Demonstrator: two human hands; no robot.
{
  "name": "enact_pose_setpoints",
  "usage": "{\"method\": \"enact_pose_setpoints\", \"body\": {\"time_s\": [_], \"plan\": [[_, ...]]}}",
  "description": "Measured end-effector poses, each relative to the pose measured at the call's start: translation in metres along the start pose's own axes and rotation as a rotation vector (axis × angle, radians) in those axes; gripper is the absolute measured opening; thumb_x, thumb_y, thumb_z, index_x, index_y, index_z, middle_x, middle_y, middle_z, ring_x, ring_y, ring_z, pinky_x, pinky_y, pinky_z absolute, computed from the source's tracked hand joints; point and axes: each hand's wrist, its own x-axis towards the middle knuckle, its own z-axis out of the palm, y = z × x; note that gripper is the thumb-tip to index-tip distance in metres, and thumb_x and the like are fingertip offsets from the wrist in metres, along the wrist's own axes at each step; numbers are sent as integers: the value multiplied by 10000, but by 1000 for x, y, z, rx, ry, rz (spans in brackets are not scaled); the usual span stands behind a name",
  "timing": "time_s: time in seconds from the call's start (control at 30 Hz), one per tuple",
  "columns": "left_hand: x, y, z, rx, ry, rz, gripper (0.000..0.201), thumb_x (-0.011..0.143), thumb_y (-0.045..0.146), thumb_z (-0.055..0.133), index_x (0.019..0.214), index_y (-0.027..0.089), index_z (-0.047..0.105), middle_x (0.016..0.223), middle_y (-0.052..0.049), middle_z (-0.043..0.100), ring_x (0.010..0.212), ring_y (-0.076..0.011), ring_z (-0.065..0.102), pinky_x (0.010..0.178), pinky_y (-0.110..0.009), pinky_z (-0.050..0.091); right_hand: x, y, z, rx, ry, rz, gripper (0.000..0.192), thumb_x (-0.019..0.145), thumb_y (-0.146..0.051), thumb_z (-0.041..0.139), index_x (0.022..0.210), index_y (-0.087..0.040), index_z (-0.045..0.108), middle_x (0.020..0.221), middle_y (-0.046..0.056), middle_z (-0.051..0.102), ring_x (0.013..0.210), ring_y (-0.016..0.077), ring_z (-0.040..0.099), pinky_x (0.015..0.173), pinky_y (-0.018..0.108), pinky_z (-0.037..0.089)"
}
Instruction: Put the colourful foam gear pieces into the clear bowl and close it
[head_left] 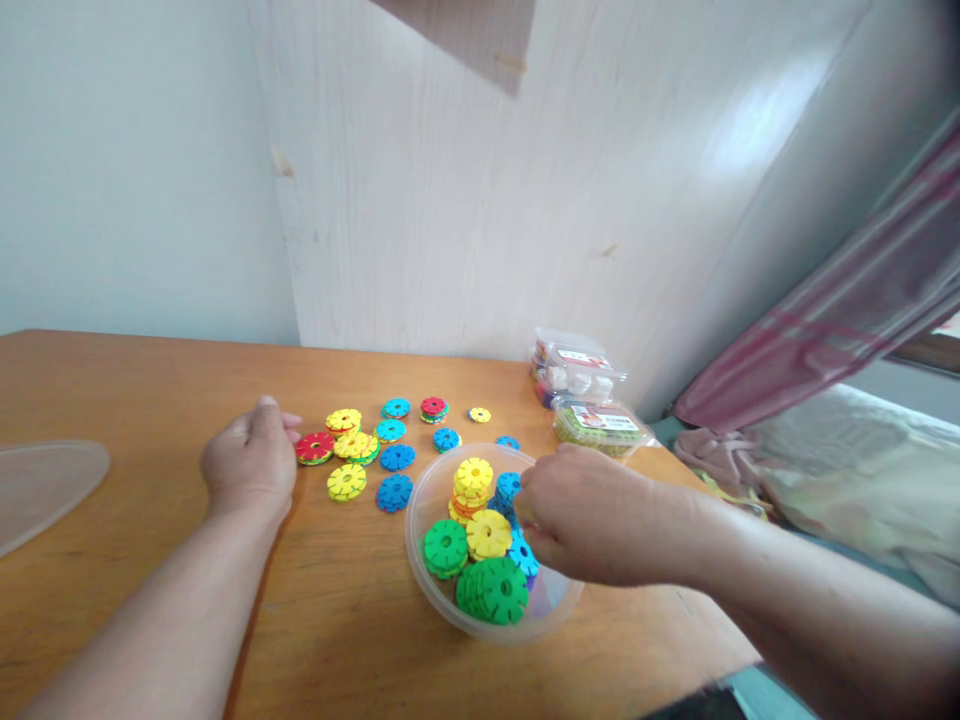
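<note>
A round clear plastic tub (420, 580) holds stacks of notched plastic discs: green discs (501, 592), yellow discs (488, 534) and blue discs (508, 487). Over the tub's right side is my right hand (585, 512), its fingers curled down at the blue stack; the fingertips are hidden. My left hand (251, 458) rests on the table at the left, thumb on top and fingers curled in, right beside a red disc (315, 447). Whether it holds anything is hidden from me. Between the left hand and the tub lie small piles of yellow discs (346, 482) and blue discs (394, 491).
A clear lid (49, 485) lies on the wooden table (150, 400) at the far left. Clear lidded boxes (600, 422) stand at the back right against the wall. Beyond the table's right edge are a pink curtain (817, 280) and bedding (840, 460).
</note>
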Motion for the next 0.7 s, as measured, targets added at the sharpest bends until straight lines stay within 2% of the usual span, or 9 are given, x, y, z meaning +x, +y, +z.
{"method": "enact_pose_setpoints", "body": {"time_s": [0.1,0.27,0.43,0.7], "plan": [[-1,2,0,-5,-4,-6,386,872,415,474,761,127,706,608,-27,628,562,-162,563,572,-279,446,-1,2,0,-21,-50,-75,224,838,-224,545,702,-199,721,692,78,709,596,182,595,569,310,355],[-4,9,-1,-8,-7,-14,346,849,393,493,757,130,698,602,-16,616,560,-155,549,581,-272,446,2,1,1,-89,-101,-162,191,827,-235,573,748,-212,745,730,63,728,576,167,574,576,322,344],[-8,16,-2,-20,-3,-51,311,841,365,498,742,135,682,600,-3,600,570,-148,545,596,-266,446,5,-2,1,-96,-146,-181,147,806,-253,609,730,-207,726,740,59,723,607,166,569,601,335,341],[-6,11,-1,-16,-2,-39,325,844,376,507,748,132,699,608,-17,613,582,-156,558,576,-272,434,8,-2,2,-72,-148,-198,147,795,-290,618,751,-199,726,803,62,734,684,187,583,604,343,323]]}}
